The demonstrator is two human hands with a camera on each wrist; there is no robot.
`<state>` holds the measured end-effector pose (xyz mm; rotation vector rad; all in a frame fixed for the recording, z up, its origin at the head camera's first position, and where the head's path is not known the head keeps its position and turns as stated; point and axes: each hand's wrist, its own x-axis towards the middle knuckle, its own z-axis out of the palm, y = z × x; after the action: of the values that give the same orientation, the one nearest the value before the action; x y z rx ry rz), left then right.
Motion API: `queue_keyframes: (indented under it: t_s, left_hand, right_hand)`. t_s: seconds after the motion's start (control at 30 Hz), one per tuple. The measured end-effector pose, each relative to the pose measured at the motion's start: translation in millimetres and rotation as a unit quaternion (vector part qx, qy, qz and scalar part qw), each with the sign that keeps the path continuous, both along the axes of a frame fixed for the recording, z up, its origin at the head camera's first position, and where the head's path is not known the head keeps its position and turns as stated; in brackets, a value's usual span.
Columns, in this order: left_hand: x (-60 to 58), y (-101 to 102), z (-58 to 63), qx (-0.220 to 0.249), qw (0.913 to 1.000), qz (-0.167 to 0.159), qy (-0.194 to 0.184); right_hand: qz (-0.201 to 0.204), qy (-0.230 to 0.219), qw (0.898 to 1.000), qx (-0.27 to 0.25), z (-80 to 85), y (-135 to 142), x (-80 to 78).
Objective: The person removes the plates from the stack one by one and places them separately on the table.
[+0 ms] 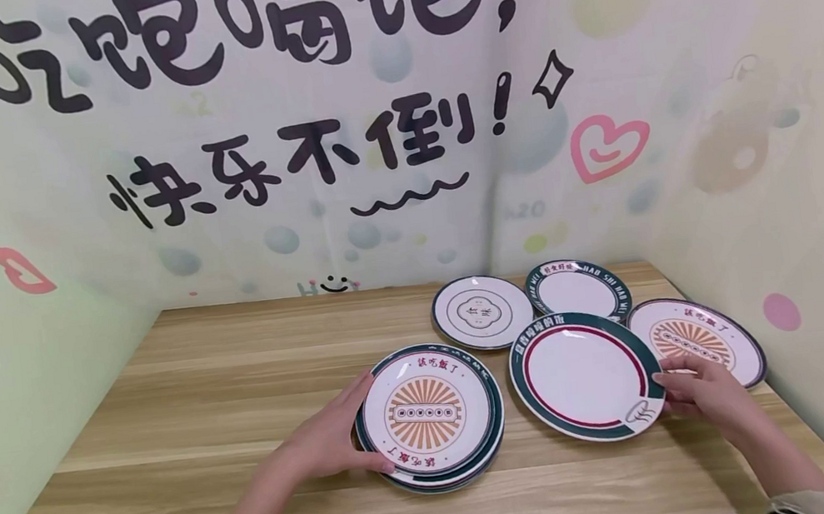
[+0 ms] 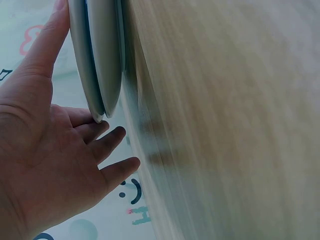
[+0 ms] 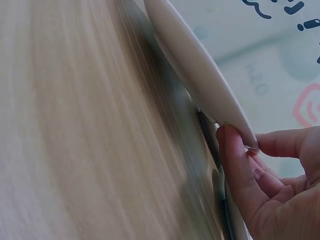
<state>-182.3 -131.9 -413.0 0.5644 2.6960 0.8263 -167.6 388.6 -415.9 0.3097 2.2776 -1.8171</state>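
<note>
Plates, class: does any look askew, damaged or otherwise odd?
One looks askew: the green-rimmed plate in the right hand is tilted, its held edge raised off the table. No cracks are visible.

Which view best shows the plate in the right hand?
The head view: the plate faces that camera, so nearly its whole printed front is visible. The right wrist view gives only its pale underside and edge, pinched by the right hand; in the left wrist view I can't make it out.
</note>
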Motion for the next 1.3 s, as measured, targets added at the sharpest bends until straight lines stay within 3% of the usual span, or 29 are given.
queue_keyframes:
  t_s: [1.3]
  left_hand:
    - [0.8,0.2,0.6,-0.002,1.0,0.002,-0.001]
  right_hand:
    - [0.016,-0.031,0.998,0.053,-3.9,3.6,-2.8]
